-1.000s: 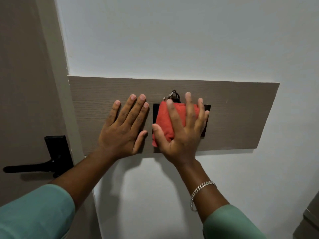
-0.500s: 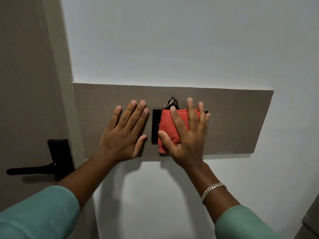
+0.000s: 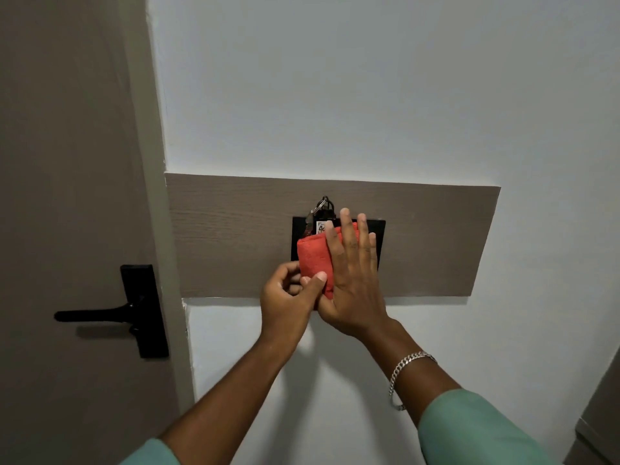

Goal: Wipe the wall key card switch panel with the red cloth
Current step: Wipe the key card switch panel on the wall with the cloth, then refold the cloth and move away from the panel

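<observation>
The black key card switch panel (image 3: 378, 235) sits on a brown wood-grain board (image 3: 235, 236) on the wall. A key card with a metal key ring (image 3: 322, 209) sticks out of its top. A folded red cloth (image 3: 313, 258) covers the panel's lower left part. My right hand (image 3: 352, 283) lies flat on the cloth, fingers spread, pressing it against the panel. My left hand (image 3: 285, 297) pinches the cloth's lower left edge, thumb on the red fabric. Much of the panel is hidden behind cloth and hand.
A brown door (image 3: 67, 196) with a black lever handle (image 3: 114, 312) is at the left, its frame (image 3: 157, 229) beside the board. White wall (image 3: 335, 88) surrounds the board. A grey surface edge (image 3: 600, 414) shows at the lower right.
My left hand has left the board, where it lay flat, and now pinches the cloth's lower left edge. The cloth and right hand have slid down a little, uncovering the key card's label.
</observation>
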A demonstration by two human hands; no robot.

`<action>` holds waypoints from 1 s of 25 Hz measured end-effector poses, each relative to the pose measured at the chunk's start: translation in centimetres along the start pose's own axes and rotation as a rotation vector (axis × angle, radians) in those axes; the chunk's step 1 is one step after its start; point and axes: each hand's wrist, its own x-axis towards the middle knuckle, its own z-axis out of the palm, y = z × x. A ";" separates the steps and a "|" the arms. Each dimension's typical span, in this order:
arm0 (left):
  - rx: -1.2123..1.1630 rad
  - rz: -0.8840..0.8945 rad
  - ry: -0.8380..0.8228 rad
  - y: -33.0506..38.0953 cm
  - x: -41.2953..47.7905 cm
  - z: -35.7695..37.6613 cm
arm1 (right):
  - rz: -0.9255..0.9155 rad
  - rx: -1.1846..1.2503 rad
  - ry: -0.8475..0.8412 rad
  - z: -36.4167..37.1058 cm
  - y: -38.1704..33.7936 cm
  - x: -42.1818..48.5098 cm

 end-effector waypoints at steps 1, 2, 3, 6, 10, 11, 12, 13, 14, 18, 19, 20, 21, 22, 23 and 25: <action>-0.024 -0.038 -0.020 0.2 -0.1 0.1 | -0.012 0.013 -0.057 -0.6 0.2 -0.1; -0.043 -0.071 -0.036 0.4 -0.3 0.2 | -0.015 0.030 -0.108 -1.4 0.5 -0.4; -0.059 -0.097 -0.050 0.4 -0.7 0.5 | -0.010 0.051 -0.151 -2.1 0.7 -0.8; -0.136 -0.188 -0.155 0.5 -2.2 1.3 | 0.108 0.204 -0.213 -4.2 1.1 -3.5; -0.225 -0.271 -0.260 -0.2 -4.7 5.2 | 0.634 0.791 -0.133 -8.0 2.8 -8.6; -0.233 -0.298 -0.277 -0.6 -5.4 6.9 | 0.745 0.858 -0.094 -8.8 3.9 -9.8; -0.235 -0.331 -0.298 -1.4 -6.4 9.0 | 0.842 0.873 -0.065 -9.7 5.6 -11.4; -0.226 -0.379 -0.316 -2.5 -7.5 11.6 | 0.926 0.868 -0.042 -11.0 7.7 -13.2; -0.210 -0.419 -0.318 -3.8 -8.5 13.8 | 0.988 0.849 -0.021 -12.2 9.6 -14.6; -0.037 -0.567 -0.333 -11.1 -14.1 26.5 | 1.249 0.706 0.028 -18.1 20.4 -22.5; 0.031 -0.596 -0.344 -13.1 -15.7 29.8 | 1.303 0.660 0.030 -19.4 23.4 -24.6; 0.099 -0.624 -0.363 -15.2 -17.3 33.1 | 1.350 0.613 0.036 -20.5 26.5 -26.9; 0.144 -0.660 -0.389 -17.2 -18.8 36.1 | 1.390 0.551 0.033 -21.6 29.4 -29.1; 0.169 -0.702 -0.418 -19.4 -20.2 39.2 | 1.420 0.479 0.021 -22.5 32.5 -31.4; 0.176 -0.748 -0.450 -21.5 -21.7 42.2 | 1.452 0.404 0.002 -23.4 35.6 -33.8; 0.183 -0.813 -0.544 -25.2 -24.2 46.9 | 1.506 0.280 -0.044 -24.6 40.7 -38.1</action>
